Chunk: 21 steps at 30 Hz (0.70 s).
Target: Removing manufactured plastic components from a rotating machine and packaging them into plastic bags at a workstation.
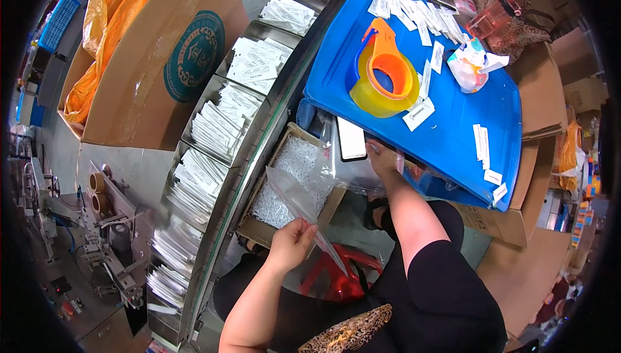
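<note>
My left hand (294, 243) pinches the edge of a clear, flat plastic bag (290, 192), which hangs slantwise over a carton of shredded white paper (294, 169). Beside a phone with a bright white screen (352, 138), my right hand (384, 160) is closed at the edge of more clear plastic bags (362, 173). What its curled fingers grip is partly hidden. The phone lies against the plastic, by the front edge of a blue lid (462, 117).
On the blue lid stand a yellow and orange tape roll (388, 85), a tissue pack (467, 68) and scattered white packets (420, 114). Metal trays of white packets (220, 120) run along my left. Beyond them is a large carton (152, 49); below me, a red stool (336, 275).
</note>
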Motion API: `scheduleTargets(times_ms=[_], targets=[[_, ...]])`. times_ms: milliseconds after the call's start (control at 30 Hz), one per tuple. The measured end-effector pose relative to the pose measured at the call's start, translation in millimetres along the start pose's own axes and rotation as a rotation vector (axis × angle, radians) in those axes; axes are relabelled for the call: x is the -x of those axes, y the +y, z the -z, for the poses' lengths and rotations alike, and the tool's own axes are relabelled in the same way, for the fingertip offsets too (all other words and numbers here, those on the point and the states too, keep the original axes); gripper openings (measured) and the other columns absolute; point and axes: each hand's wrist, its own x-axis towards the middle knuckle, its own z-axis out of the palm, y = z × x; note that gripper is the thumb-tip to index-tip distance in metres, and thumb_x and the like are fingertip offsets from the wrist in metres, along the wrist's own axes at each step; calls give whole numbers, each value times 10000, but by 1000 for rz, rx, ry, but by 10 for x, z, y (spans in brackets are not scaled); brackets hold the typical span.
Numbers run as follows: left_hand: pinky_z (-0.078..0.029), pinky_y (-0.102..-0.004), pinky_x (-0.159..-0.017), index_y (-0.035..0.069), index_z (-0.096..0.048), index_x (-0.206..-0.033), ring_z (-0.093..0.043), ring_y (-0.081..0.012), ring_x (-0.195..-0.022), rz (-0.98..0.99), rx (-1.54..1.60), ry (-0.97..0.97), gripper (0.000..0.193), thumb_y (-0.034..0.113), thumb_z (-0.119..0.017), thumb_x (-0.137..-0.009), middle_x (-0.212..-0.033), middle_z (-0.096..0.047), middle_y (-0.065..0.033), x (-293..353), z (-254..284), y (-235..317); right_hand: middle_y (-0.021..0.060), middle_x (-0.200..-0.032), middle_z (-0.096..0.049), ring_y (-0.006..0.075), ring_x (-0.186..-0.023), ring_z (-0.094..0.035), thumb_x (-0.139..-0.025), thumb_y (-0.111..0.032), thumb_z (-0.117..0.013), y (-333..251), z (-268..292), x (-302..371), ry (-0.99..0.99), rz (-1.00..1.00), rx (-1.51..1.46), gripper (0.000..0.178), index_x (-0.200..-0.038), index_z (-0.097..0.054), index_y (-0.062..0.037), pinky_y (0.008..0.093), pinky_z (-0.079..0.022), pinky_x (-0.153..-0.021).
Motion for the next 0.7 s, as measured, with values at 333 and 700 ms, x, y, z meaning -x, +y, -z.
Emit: scheduleTargets(times_ms=[333,700], targets=[[-383,-276,-499,8,-498,-717,-439,-128,-509,1,1,-13,226,200,-572,-807,-558,-491,-72,-9,-15,-10,86,-967,-596,270,-974,-513,-772,-449,-509,-6,-71,-56,212,-62,116,384,-975,-610,-138,389,-342,-876],[-361,-246,-440,14,-491,-710,-433,-80,-464,25,35,-31,223,193,-550,-829,-524,-476,-25,15,1,100,85,-1128,-535,292,-1063,-459,-745,-479,-535,-40,-29,-100,221,-16,-19,460,-1034,-577,-122,403,-290,-935]])
